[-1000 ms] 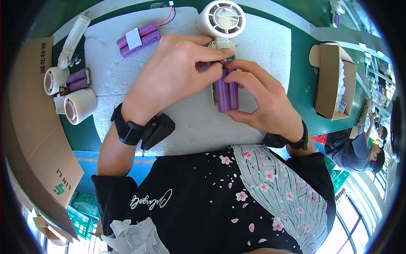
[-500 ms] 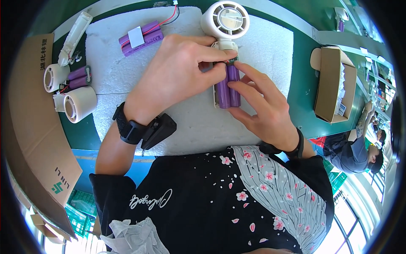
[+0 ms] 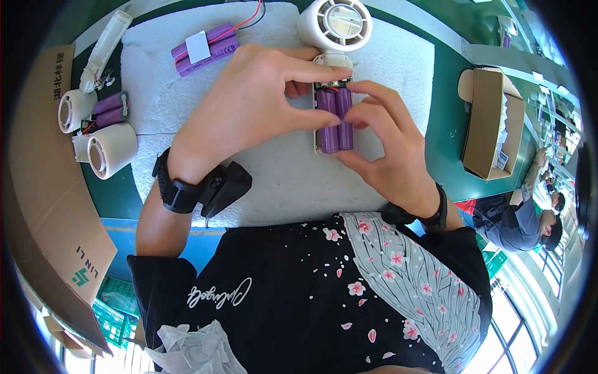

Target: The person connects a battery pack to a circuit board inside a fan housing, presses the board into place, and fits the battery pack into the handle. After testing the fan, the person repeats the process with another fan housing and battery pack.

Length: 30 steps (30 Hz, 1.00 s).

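A white handheld fan [image 3: 307, 26] lies on the foam sheet, its round head away from me and its handle toward me. In the open handle shell sits a purple two-cell battery pack [image 3: 329, 138], with a small circuit board and a red wire at its upper end. My left hand [image 3: 246, 106] closes on the handle, fingers by the neck and thumb pressed across the cells. On the other side my right hand [image 3: 398, 146] grips the pack, its index finger at the upper end and thumb at the lower end.
Another purple battery pack [image 3: 215, 57] with red and black wires lies on the white foam sheet [image 3: 274, 193]. At left are fan parts [image 3: 114, 149], a white handle shell [image 3: 107, 50] and a large cardboard box [image 3: 56, 206]. A smaller open box [image 3: 483, 124] stands right; people sit beyond.
My left thumb has slid down along the cells toward me, uncovering the red wire and board. My right middle finger has bent and drawn back to the pack's edge.
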{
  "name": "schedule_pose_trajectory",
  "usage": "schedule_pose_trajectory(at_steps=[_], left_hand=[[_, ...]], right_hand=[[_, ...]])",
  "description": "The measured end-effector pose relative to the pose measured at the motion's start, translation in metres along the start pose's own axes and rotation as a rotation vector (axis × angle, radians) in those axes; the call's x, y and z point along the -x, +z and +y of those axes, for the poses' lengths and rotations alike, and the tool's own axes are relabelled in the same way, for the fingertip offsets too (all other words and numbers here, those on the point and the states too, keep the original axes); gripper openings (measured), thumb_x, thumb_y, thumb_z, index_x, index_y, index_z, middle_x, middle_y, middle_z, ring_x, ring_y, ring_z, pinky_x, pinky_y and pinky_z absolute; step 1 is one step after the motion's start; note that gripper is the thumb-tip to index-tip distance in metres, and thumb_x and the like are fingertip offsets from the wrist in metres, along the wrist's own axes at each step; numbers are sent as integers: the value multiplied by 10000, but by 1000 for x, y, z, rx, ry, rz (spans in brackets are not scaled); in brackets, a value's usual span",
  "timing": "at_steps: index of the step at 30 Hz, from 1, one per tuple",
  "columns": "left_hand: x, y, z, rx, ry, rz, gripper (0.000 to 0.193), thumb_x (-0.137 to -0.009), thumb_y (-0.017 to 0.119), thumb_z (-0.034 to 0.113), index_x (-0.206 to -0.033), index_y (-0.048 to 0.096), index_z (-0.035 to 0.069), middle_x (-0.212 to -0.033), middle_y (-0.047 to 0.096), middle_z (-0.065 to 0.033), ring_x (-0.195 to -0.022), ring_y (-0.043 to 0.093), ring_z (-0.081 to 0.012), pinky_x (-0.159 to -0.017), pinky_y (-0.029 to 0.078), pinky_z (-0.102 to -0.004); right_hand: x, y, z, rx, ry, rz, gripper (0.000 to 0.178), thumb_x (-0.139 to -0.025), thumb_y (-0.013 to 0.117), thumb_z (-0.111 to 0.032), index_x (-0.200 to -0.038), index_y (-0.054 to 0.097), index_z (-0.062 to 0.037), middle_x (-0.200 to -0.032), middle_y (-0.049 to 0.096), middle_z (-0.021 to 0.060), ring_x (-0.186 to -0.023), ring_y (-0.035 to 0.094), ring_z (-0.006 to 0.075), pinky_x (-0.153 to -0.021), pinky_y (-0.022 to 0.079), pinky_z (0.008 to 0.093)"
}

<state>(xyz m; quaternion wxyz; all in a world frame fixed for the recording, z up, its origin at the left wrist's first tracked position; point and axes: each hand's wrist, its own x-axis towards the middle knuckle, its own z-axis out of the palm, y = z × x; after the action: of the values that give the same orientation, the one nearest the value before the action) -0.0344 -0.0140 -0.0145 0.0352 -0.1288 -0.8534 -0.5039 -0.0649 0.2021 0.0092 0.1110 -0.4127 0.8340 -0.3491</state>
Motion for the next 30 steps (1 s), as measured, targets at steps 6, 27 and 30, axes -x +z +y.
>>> schedule_pose_trajectory(at_steps=[6,27,30], left_hand=[[1,3,-3,57,-111,-34,521,-661,829,74,-1162,690,115,-951,704,-114,-724,643,-155,-698,521,-261],[-4,7,-1,69,-131,-27,521,-624,835,100,-1128,704,125,-906,695,-152,-667,640,-246,-626,501,-327],[-2,8,-5,98,-96,-11,550,-626,843,110,-1155,693,128,-887,699,-136,-622,583,-187,-604,484,-301]], right_hand=[[-9,6,5,-65,46,4,630,-576,830,23,-1129,542,-62,-1206,502,112,-904,585,225,-700,514,307],[-32,8,8,129,-91,159,113,-734,738,-18,-809,655,-2,-770,605,102,-752,598,260,-654,491,335],[-30,2,8,161,-171,91,97,-743,717,3,-820,658,-5,-787,608,104,-753,594,270,-654,493,342]])
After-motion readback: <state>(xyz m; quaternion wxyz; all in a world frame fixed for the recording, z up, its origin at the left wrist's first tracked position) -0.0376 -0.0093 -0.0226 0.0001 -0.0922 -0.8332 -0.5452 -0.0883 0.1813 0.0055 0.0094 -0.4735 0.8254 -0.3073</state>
